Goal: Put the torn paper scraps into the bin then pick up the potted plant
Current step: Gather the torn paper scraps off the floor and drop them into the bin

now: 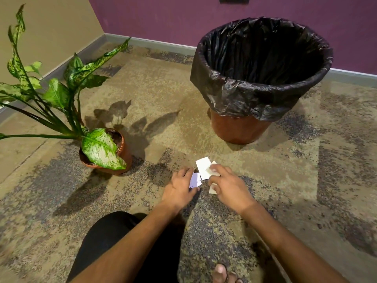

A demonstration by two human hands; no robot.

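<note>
Scraps (202, 169) thin, light, floppy on carpet (265, 180); L hand (179, 188) & R hand (228, 186) both pinching pieces, best gathered by edges.

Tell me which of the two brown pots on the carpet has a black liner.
The large bin on the right: a black plastic bag lines it and folds over its rim. The small plant pot on the left holds soil and a speckled plant.
</note>
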